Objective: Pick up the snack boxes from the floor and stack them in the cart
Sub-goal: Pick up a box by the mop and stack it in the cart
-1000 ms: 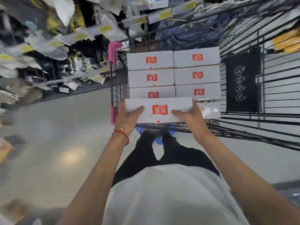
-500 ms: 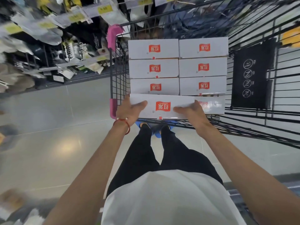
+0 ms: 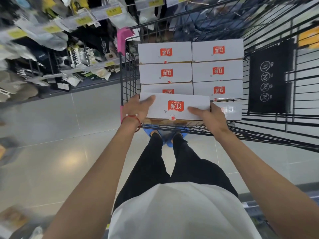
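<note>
The step in hand seems to be the placing: the box [image 3: 176, 106] is held level over the near left corner of the cart [image 3: 128, 80], just in front of the stacked boxes [image 3: 217, 71]. The left hand [image 3: 138, 109] grips its left end and the right hand [image 3: 209, 116] its right end, thumbs on top (the fingers below are hidden). Next, it probably must go down flat and square beside the others. The boxes are smooth white cardboard, flat and rectangular; the cart is a black wire grid.

"HONGPAI", upside down, on snack box [image 3: 174, 107]
</note>
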Demonstrator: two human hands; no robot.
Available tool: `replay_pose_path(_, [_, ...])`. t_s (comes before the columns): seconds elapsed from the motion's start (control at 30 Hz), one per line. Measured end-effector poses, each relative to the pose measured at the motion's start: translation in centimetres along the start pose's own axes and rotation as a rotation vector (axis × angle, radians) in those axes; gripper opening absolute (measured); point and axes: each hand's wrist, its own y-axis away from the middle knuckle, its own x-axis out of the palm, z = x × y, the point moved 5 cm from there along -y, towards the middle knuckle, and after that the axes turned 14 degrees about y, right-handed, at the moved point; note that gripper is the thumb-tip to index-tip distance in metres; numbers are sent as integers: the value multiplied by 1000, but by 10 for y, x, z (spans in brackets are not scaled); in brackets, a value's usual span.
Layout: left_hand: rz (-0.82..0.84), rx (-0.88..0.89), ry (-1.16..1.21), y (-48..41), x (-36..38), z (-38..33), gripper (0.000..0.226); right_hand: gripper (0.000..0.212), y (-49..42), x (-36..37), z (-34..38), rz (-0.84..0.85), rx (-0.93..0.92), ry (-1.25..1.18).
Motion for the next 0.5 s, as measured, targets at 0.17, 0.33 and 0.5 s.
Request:
replay_pose_path(0.17, [-47,23,-138,-10,-7,-2,68,71,4,-5,2,-37,-17,74])
replay_pose_path(0.33, [-73,-12,-106,-16,-5,6,58,67,2,6,9,-36,-9,131])
replay_pose_path(0.5, [-83,1,-81,-15,-2,21,57,69,4,15,13,34,19,97])
